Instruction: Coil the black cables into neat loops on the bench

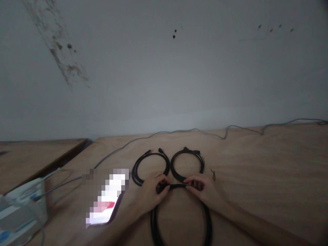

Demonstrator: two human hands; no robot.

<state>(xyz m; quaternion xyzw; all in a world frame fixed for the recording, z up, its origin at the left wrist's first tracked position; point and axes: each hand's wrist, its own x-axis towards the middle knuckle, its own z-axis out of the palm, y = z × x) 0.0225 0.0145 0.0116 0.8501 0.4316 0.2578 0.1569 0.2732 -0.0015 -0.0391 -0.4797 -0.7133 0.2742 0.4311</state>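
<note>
A coiled black cable [208,222] lies nearest to me, its lower part cut off by the picture's bottom edge. My left hand [155,189] pinches the top of this coil on the left side. On the right, my right hand [201,188] pinches the same top stretch between thumb and fingers. Just beyond my hands rest two more black cable coils, a left coil [135,171] and a right coil [202,165], side by side with their plugs pointing away from me. Part of each is hidden behind my hands.
A lit phone [110,201], partly blurred out, lies left of my forearm. Farther left is a white package or box [23,208] with blue markings. A small black twist tie [213,174] lies to the right. A thin grey cable [138,139] runs along the wall [164,85].
</note>
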